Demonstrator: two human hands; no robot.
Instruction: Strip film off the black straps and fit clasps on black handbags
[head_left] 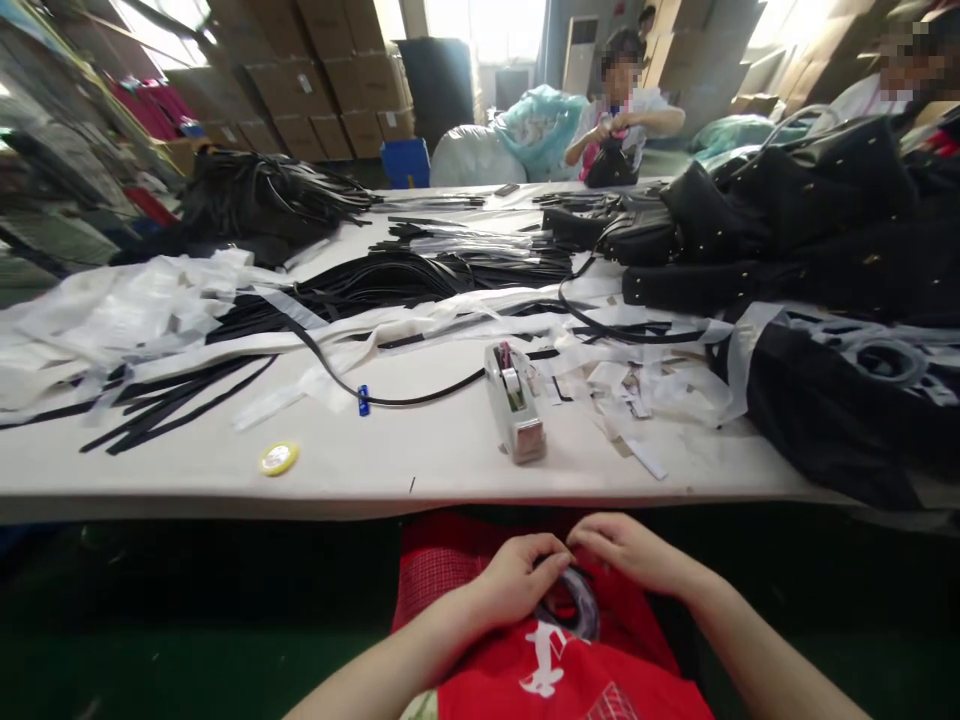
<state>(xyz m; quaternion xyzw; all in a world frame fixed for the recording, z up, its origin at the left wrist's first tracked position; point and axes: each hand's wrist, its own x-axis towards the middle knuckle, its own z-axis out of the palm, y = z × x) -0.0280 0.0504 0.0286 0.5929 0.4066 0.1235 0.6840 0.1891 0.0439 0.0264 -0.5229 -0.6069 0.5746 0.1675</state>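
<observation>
Below the table's front edge, over a red garment on my lap, my left hand (517,578) and my right hand (626,550) meet. Both are curled round a dark grey loop (581,600), a strap or ring, with fingertips pinched together at its top. On the white table (420,460) above them stands a grey tape dispenser (516,402). A black strap with a blue clip (364,400) curves across the table beside it. A small yellow tape roll (278,458) lies near the front edge at left.
Heaps of black straps (420,275), white paper strips (112,320) and black bags (787,220) cover the table's back and right. Cardboard boxes (330,90) are stacked behind. A person (626,115) works on a black bag at the far end; another sits at far right.
</observation>
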